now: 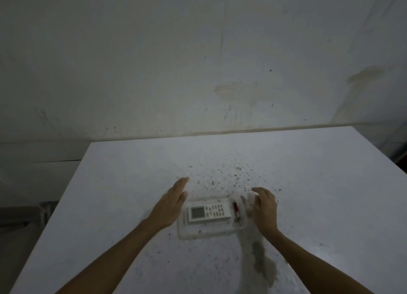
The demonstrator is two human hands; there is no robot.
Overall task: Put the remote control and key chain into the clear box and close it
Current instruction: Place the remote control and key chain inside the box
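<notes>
Head view: remote control (208, 214) and, apparently, key chain (236, 210) lie in clear box (211, 233); both flanking hands spread, holding nothing.

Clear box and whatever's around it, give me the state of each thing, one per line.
clear box: on the table, lid cannot be told
remote control: lying flat inside the box, screen up
key chain: inside the box, right of the remote
left hand: open, empty
right hand: open, fingers curled, empty

a speckled white table (132, 183) carries the clear box (211, 233) near its middle.
</notes>
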